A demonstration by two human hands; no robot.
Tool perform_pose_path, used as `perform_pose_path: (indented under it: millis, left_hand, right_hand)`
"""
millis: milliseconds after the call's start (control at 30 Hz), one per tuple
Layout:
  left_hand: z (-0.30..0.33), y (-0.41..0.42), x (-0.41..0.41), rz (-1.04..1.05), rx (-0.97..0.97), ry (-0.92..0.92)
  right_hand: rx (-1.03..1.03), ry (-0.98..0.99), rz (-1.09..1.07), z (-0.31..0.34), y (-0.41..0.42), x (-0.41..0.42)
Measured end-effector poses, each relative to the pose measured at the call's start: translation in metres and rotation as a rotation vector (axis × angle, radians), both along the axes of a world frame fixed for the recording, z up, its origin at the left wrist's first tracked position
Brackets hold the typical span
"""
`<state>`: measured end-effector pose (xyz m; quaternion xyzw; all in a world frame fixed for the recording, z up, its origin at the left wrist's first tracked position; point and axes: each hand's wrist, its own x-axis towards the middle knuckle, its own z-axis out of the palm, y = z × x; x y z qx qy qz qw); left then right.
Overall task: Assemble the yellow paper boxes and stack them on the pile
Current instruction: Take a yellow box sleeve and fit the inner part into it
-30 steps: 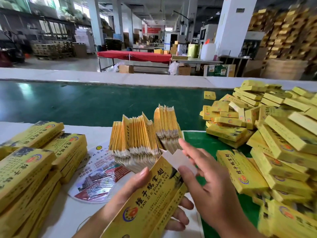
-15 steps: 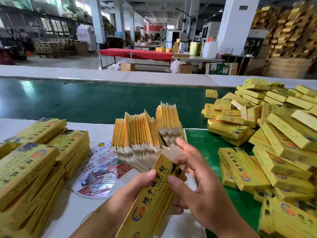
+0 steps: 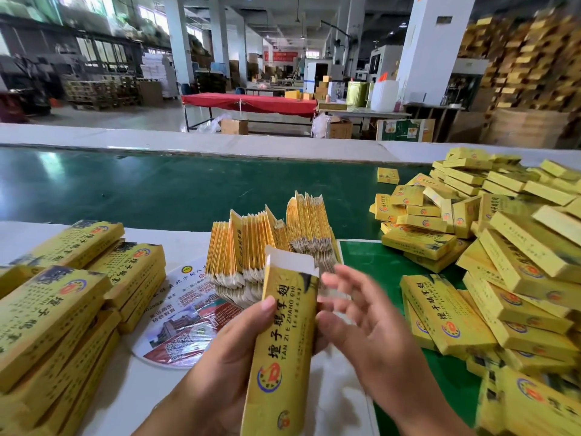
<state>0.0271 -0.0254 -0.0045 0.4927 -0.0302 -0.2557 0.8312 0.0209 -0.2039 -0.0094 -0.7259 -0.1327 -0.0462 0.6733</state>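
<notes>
The right hand (image 3: 371, 322), which half a second earlier pinched the end flap, had drawn back, fingers spread (blurred). The left hand (image 3: 232, 357) gripped the upright yellow box (image 3: 283, 335), its white flap (image 3: 289, 262) untucked, beside the finished pile (image 3: 518, 278).

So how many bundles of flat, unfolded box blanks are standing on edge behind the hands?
2. The larger bundle of blanks stands left of centre; the smaller bundle leans just right of it, by the green belt. More may be hidden behind the held box.
</notes>
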Motion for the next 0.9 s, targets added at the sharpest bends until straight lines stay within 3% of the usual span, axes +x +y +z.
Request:
perform_pose_path:
  millis: [67, 133, 367, 633, 767, 900]
  left_hand:
    - [0.002, -0.002, -0.003, 0.019, -0.233, -0.004]
    - [-0.001, 0.000, -0.006, 0.004, -0.302, -0.020]
    - [-0.003, -0.003, -0.001, 0.124, -0.014, -0.199]
    - [-0.009, -0.010, 0.000, 0.262, 0.402, -0.501]
    - [-0.011, -0.015, -0.001, 0.295, 0.417, -0.525]
    - [-0.013, -0.018, -0.001, 0.364, 0.413, -0.464]
  right_hand:
    - [-0.014, 0.083, 0.096, -0.002, 0.007, 0.000]
    - [0.005, 0.116, 0.096, -0.002, 0.010, -0.001]
    - [0.079, 0.080, 0.090, -0.002, 0.003, 0.003]
    - [-0.004, 0.007, -0.061, -0.007, -0.003, 0.006]
    - [-0.170, -0.150, -0.229, -0.008, 0.010, 0.001]
    - [-0.207, -0.207, -0.278, -0.004, 0.015, -0.002]
